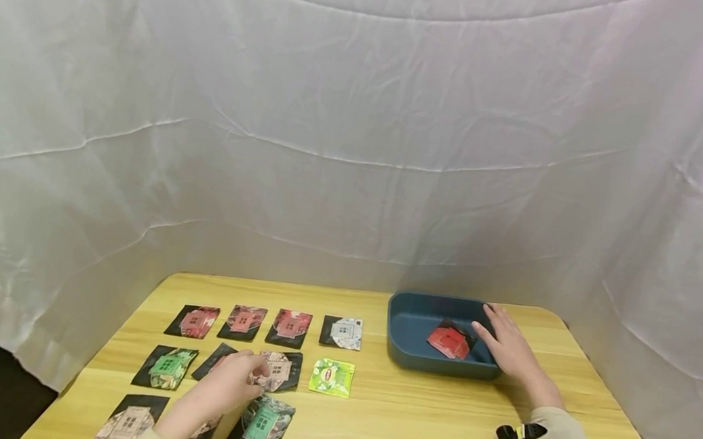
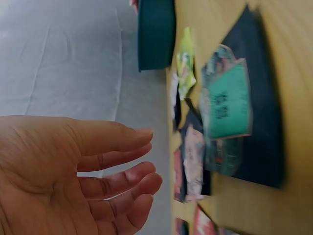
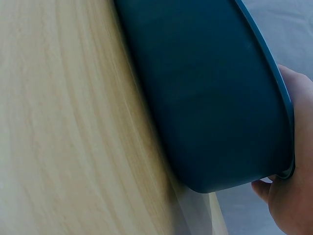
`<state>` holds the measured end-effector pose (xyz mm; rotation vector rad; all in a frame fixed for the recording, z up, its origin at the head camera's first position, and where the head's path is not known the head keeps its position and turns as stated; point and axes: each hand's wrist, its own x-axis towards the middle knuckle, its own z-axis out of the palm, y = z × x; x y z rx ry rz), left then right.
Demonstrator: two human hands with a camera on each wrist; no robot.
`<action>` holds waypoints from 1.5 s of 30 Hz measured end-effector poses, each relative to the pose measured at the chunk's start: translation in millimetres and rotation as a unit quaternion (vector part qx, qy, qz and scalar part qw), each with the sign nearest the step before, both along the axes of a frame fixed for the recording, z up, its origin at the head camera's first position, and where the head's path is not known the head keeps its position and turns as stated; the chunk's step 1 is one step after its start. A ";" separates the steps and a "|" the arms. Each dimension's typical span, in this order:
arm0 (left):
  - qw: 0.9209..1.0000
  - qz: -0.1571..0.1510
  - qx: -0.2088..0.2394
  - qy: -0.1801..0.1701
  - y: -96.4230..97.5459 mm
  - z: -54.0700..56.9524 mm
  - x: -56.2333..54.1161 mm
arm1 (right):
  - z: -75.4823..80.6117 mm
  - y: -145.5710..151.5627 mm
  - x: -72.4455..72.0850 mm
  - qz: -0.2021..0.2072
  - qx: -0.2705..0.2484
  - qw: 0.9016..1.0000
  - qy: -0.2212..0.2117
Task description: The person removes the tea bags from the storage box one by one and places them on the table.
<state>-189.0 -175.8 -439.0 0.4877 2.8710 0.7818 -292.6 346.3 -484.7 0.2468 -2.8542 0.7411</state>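
My left hand (image 1: 226, 384) hovers over the sachets, fingers loosely bent and nothing between them. In the left wrist view, a gap shows between its fingertips and a black sachet with a pink-beige label (image 2: 194, 161). Nearer that camera lies a black sachet with a green label (image 2: 229, 105). My right hand (image 1: 510, 350) grips the right end of a dark blue bin (image 1: 439, 367), thumb over the rim and a fingertip showing below the rim outside in the right wrist view. Inside the bin lies a red and black sachet (image 1: 450, 341).
Black sachets with red labels (image 1: 289, 327) line the back row, beside one with a white label (image 1: 343, 332). A bright green Lipton sachet (image 1: 331, 377) lies between them and the bin. More sachets spread at left. A light curtain (image 1: 353, 199) surrounds the wooden table (image 1: 405, 420).
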 end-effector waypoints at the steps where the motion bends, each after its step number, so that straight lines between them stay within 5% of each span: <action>1: 1.000 0.001 0.003 -0.003 1.6 2.8 -0.8 | -0.1 -0.3 0.0 0.000 0.000 1.000 0.000; 8: 1.000 -0.011 0.017 -0.005 13.0 18.6 -11.3 | 0.1 -1.6 -0.3 -0.001 -0.001 1.000 0.000; 28: 0.990 -0.095 -0.020 0.100 90.6 65.1 -46.4 | 0.7 -2.6 -2.2 0.000 0.003 1.000 -0.001; 38: 0.987 -0.133 0.008 0.094 144.8 70.2 -70.0 | 0.6 -0.2 -2.7 0.002 0.005 1.000 -0.001; 45: 0.989 -0.131 0.052 0.048 186.2 61.3 -86.0 | 1.9 2.0 -0.7 0.001 0.004 1.000 0.001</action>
